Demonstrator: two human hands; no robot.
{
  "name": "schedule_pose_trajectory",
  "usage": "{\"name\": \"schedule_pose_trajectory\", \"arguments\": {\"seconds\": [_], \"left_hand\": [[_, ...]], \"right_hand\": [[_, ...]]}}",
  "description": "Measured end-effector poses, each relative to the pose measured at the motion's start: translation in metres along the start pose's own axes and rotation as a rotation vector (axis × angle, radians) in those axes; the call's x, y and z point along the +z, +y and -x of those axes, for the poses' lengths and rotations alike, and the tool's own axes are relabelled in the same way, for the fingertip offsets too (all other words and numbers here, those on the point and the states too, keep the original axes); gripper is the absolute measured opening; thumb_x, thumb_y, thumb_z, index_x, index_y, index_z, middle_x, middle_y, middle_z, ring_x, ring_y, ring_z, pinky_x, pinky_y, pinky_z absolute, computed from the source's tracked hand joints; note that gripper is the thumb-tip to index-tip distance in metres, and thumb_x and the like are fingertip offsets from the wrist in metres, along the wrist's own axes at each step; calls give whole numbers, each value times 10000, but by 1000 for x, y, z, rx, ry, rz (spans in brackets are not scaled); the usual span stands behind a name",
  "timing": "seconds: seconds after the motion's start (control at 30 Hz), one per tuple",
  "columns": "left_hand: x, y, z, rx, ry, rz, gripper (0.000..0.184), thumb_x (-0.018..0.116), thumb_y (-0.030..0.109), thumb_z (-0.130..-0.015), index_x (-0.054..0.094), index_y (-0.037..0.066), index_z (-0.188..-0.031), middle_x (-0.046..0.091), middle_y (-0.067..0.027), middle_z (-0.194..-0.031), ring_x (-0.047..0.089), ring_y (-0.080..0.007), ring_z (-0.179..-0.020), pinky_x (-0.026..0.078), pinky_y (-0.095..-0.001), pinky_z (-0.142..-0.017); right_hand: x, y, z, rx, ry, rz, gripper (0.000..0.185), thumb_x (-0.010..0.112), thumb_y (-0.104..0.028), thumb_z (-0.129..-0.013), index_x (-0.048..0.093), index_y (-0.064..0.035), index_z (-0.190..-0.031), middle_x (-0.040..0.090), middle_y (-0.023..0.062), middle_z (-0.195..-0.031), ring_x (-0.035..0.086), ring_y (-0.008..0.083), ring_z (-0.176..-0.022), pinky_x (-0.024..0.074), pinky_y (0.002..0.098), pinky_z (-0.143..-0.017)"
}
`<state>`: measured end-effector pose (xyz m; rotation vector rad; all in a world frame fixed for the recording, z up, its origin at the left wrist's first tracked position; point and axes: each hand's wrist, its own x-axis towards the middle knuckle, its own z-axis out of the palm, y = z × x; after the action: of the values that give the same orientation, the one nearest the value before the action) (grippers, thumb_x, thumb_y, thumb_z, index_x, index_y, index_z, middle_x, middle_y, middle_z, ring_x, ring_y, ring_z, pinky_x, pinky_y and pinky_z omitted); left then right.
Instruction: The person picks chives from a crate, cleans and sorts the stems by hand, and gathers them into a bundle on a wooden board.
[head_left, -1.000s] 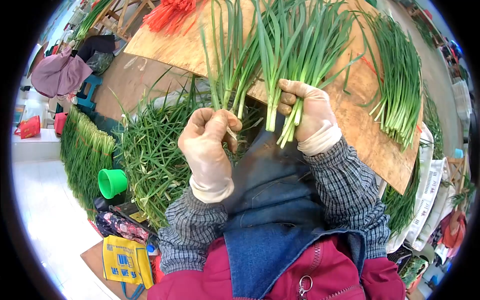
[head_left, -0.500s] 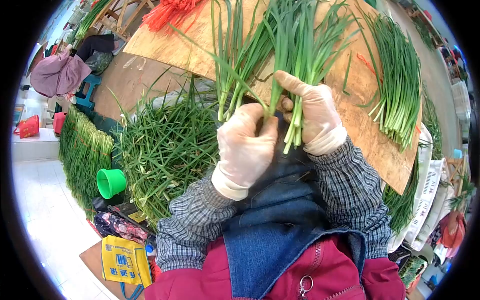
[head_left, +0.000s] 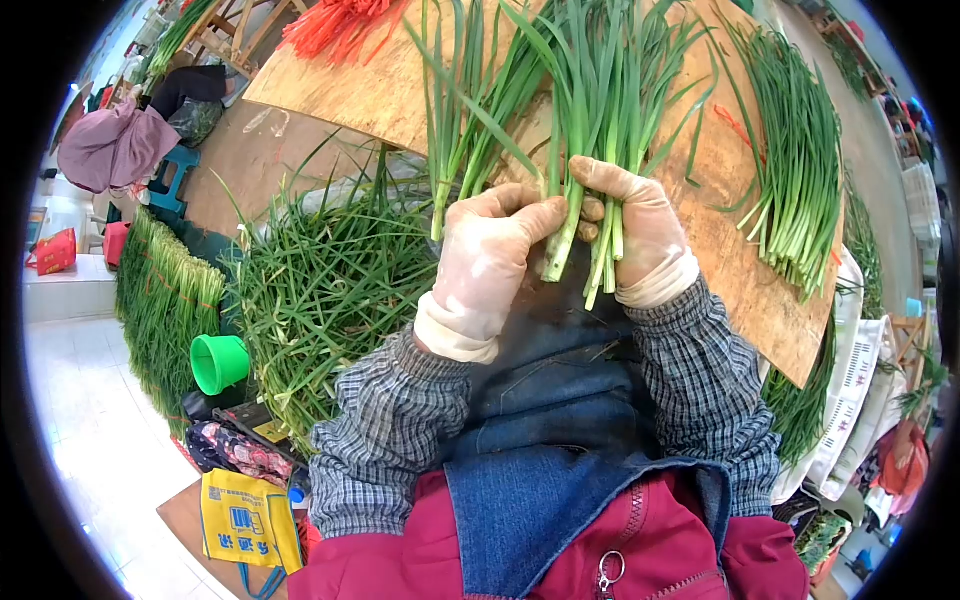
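The bunch [head_left: 580,120] is at upper centre of the frame. The right hand [head_left: 648,225] is clamped around it; the left hand [head_left: 485,260] pinches its left edge near the stem ends. Judged practice: grip firmly without crushing, keep ends level, work outer leaves gently. Count: hands, two; held bunch, one; bundle [head_left: 795,165] on the worktop [head_left: 725,255], upper right, one; bucket [head_left: 218,364], left, one. Overlapping stems: not countable.

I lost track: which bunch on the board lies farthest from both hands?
The thick bunch at the right edge of the board; the others are gripped or beside the left hand.
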<state>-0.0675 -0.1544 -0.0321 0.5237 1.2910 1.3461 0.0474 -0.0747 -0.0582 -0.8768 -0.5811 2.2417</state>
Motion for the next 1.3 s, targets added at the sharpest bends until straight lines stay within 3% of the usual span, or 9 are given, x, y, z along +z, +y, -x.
{"name": "schedule_pose_trajectory", "arguments": {"seconds": [0.13,0.3,0.4,0.53,0.67,0.87,1.0,1.07,1.3], "left_hand": [[-6,0,15,136,123,39,120,602,89,-796,631,-22,-831,620,-67,-709,500,-61,-545,356,-183,-463],[-62,-10,62,768,489,92,146,585,133,-845,606,-9,-867,624,-119,-786,477,-79,-472,361,-173,-369],[-129,-37,84,651,737,2,208,562,210,-870,616,10,-893,625,-92,-779,523,-118,-555,424,-212,-470],[-185,-73,101,-90,766,-1154,228,595,207,-845,650,-11,-805,631,-125,-680,546,-157,-530,441,-283,-499],[-106,-46,60,751,532,-1064,43,640,43,-768,625,3,-763,636,-122,-718,602,-189,-591,481,-273,-534],[-41,-22,-14,768,562,-1520,237,690,227,-724,603,28,-819,582,-103,-714,588,-258,-617,460,-350,-541],[-43,-24,-29,689,499,-1277,228,675,208,-718,578,2,-725,589,-100,-667,577,-217,-553,451,-313,-511],[-39,-10,-19,235,255,-446,199,654,164,-735,594,-26,-748,597,-73,-646,541,-137,-537,426,-259,-496],[-37,2,-15,56,184,-207,150,599,140,-777,591,-5,-816,610,-52,-697,420,-27,-487,302,-158,-426]], "right_hand": [[-9,-4,-3,-38,4,-22,84,614,-53,-765,605,14,-814,543,13,-612,467,74,-475,390,200,-419],[0,-8,1,-85,15,21,123,593,-93,-806,579,19,-856,542,25,-613,476,112,-465,406,208,-435],[9,-9,4,-69,81,16,120,589,-96,-808,579,6,-870,569,45,-667,534,130,-532,484,231,-497],[8,-11,5,-8,-45,-105,125,577,-84,-798,549,10,-876,575,84,-740,596,188,-653,549,340,-604],[3,-13,-2,73,-50,-56,167,553,-68,-814,513,27,-945,538,73,-762,526,150,-605,471,284,-494],[9,-28,15,-8,-254,-215,174,560,-78,-806,506,42,-920,475,22,-686,421,79,-472,368,212,-377],[7,-35,14,-122,-357,-348,199,547,-79,-820,503,51,-965,487,30,-707,416,65,-458,356,210,-354],[-1,-29,5,-68,-274,-268,188,559,-88,-816,514,40,-946,485,30,-712,412,68,-468,355,213,-368],[1,-12,5,8,-169,-263,149,557,-51,-807,541,44,-921,484,44,-711,416,86,-491,337,219,-409]]}}
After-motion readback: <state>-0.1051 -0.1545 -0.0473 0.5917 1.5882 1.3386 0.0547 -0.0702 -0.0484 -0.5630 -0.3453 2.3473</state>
